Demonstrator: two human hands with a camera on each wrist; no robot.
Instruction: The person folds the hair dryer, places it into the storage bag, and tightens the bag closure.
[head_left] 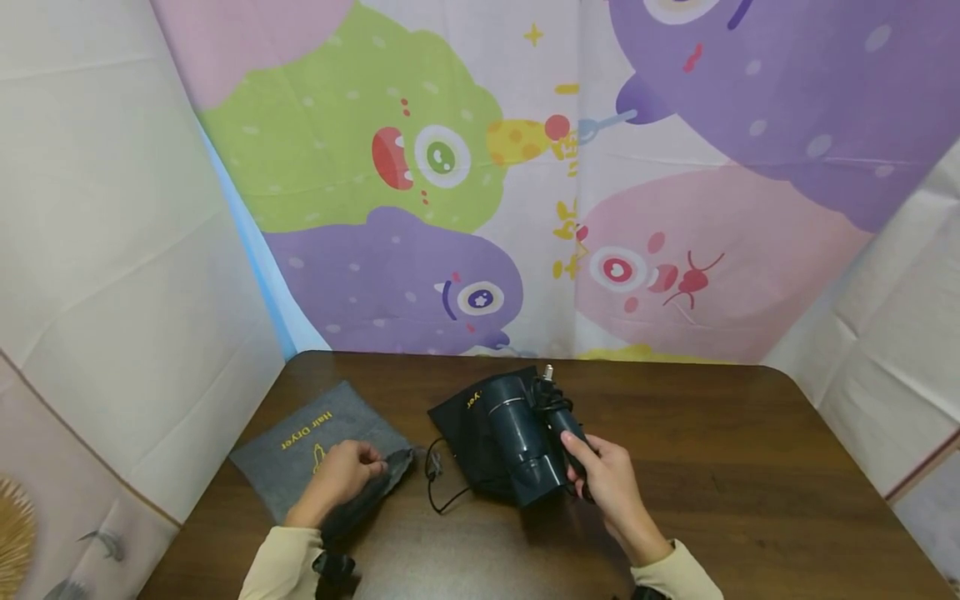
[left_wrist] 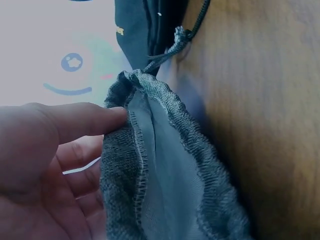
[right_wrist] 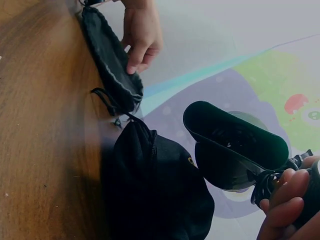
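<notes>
Nearest, at the front table (head_left: 750,467) edge: left hand (head_left: 341,475) pinching the rim of a grey pouch (head_left: 315,442), thumb on the hem, fingers curled beneath. Right hand (head_left: 611,483) wrapped round the folded handle of a dark hair dryer (head_left: 525,446), cord bundled against it, nozzle raised over a black pouch (head_left: 465,417) lying mid-table. Grey pouch left of the black one, drawstrings between.

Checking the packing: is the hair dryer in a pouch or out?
Out. The right hand holds the hair dryer above the black pouch; the left hand grips the grey pouch's mouth.
</notes>
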